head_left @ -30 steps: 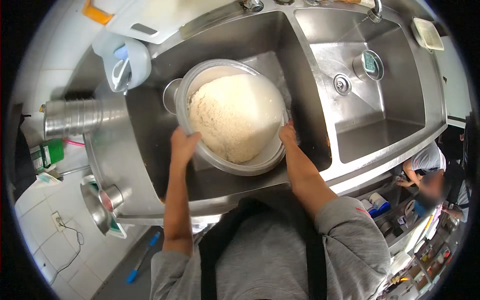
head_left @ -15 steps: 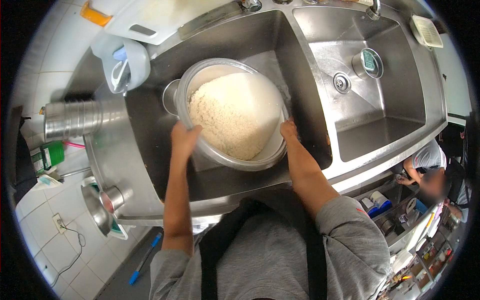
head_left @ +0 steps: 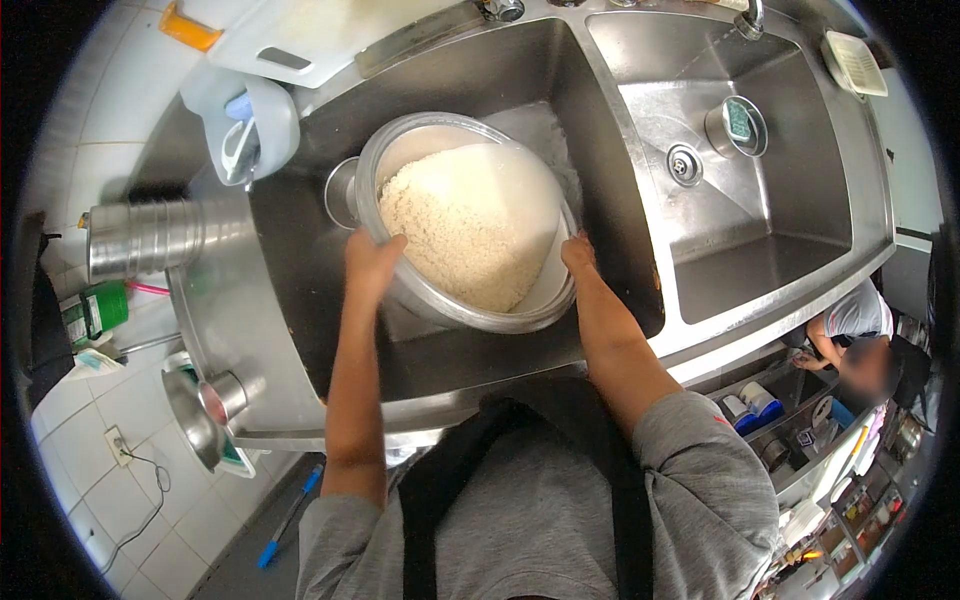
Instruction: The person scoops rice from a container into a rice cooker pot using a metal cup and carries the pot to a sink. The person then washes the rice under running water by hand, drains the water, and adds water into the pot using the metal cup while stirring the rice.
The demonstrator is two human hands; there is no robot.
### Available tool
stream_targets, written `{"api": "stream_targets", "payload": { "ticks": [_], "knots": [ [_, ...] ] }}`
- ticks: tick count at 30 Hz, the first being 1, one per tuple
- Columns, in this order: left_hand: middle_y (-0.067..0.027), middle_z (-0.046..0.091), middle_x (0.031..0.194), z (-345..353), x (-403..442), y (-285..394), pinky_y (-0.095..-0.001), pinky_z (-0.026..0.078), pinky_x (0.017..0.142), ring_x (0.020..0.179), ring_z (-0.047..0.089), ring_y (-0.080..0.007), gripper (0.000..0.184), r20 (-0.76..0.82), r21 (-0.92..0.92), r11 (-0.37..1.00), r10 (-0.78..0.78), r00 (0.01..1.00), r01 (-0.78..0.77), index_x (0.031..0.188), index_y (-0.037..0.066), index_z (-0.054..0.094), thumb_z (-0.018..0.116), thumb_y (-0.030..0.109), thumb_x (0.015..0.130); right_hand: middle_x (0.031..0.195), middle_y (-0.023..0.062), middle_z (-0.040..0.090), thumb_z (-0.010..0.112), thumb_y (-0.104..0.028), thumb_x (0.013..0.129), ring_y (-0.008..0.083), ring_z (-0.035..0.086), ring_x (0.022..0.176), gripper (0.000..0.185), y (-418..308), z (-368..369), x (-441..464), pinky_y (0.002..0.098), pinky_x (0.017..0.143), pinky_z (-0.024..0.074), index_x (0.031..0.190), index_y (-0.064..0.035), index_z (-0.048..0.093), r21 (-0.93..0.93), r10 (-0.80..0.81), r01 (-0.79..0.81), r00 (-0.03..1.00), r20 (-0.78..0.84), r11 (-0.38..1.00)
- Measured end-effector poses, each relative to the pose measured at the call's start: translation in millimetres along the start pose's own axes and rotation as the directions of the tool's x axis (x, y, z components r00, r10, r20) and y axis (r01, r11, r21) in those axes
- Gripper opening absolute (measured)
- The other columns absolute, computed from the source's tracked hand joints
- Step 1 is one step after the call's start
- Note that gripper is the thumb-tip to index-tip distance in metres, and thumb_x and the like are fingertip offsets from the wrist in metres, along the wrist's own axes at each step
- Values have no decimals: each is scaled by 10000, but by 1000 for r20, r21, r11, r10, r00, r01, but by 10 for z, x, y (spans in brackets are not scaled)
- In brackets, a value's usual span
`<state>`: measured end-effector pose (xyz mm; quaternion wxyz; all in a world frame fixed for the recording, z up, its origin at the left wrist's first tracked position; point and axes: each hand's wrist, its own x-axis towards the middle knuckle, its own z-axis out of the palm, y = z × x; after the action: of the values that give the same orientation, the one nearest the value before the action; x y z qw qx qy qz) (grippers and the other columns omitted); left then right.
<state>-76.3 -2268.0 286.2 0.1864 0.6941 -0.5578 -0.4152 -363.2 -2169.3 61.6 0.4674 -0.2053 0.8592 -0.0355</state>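
A large round metal bowl point(head_left: 367, 185) sits in the left sink basin, holding pale rice grains point(head_left: 445, 235). Cloudy whitish water point(head_left: 525, 185) covers the grains on the far right side, while those on the left lie exposed. My left hand point(head_left: 373, 262) is closed on the bowl's near left rim, thumb over the edge. On the opposite side, my right hand point(head_left: 577, 253) grips the right rim; its fingers are partly hidden beneath. Just left of the bowl, a small metal container point(head_left: 341, 192) is partly covered by it.
The right basin point(head_left: 720, 240) holds a metal cup point(head_left: 717, 130) with a green sponge inside. A faucet point(head_left: 748, 20) stands behind it. Left are a clear plastic jug point(head_left: 270, 130) and stacked metal containers point(head_left: 140, 240). Another person point(head_left: 850, 320) is at far right.
The bowl and both hands have shifted slightly away from me. The rice and water surface inside has changed shape a little. Both hands keep their hold on the rim.
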Motion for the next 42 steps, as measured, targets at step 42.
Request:
{"api": "stream_targets", "payload": {
  "ticks": [42],
  "knots": [
    [-189,598,814,123,55,342,-307,434,675,764,588,-255,320,-30,-34,999,6,1000,-7,881,-66,547,585,114,619,1290,136,295,284,-261,819,302,317,1166,491,-3,-5,69,372,958,264,1279,-97,235,-49,29,-27,999,44,998]
  ]
}}
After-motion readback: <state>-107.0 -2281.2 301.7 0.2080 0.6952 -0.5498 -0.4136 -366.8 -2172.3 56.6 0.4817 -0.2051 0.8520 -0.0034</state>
